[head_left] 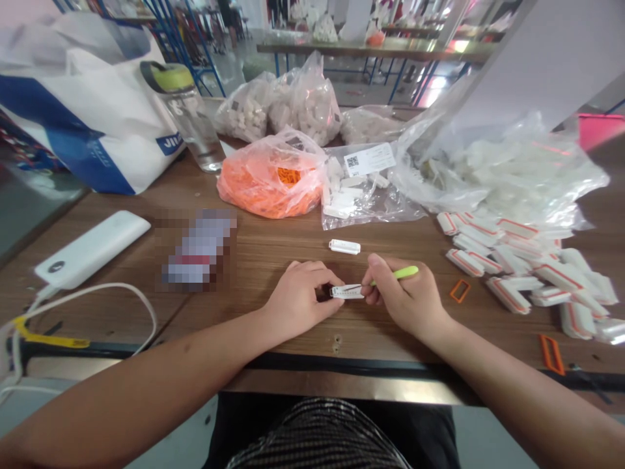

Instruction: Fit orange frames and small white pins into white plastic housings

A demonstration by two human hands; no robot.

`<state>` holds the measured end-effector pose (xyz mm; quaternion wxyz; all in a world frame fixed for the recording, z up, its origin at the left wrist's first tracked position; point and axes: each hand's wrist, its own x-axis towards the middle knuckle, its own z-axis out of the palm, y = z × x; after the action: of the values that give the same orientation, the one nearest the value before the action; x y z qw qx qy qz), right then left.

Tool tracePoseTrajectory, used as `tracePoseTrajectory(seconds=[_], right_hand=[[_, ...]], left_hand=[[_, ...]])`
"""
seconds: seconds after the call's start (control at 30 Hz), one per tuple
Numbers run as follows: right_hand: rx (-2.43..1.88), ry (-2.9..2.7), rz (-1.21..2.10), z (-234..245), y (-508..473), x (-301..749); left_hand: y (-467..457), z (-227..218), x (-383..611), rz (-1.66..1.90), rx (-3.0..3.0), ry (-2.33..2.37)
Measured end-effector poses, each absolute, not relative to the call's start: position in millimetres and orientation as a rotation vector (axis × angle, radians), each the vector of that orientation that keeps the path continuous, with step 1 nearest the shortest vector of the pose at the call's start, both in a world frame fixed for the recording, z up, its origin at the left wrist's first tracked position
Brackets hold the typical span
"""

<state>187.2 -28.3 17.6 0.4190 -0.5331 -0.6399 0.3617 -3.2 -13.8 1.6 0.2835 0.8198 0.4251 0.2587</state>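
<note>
My left hand (301, 298) pinches a small white plastic part (346, 292) by its left end, just above the wooden table (273, 332). My right hand (403, 297) is shut on a lime-green slim tool (405, 273), and its thin dark tip reaches over the white part. A similar white part (344, 246) lies loose a little beyond my hands. To the right is a heap of white parts with orange edging (517, 273), with a loose orange rectangular frame (460, 290) beside it.
Clear bags of white parts (493, 169) and an orange-filled bag (271, 182) stand behind. At the left are a white power bank (92, 249) with its cable, a pixelated item (200, 251), a water bottle (188, 111) and a tote bag (83, 111).
</note>
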Motion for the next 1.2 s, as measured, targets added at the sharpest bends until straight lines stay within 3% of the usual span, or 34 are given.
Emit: tracePoseTrajectory(seconds=[0.87, 1.2], right_hand=[[-1.359, -1.413, 0.967, 15.5, -24.2, 189.5], [-1.307, -1.641, 0.851, 20.5, -28.4, 190.7]], left_hand=[[-12.6, 2.4, -4.4, 0.678, 2.218, 1.127], [-13.1, 2.5, -4.3, 0.689, 2.203, 1.124]])
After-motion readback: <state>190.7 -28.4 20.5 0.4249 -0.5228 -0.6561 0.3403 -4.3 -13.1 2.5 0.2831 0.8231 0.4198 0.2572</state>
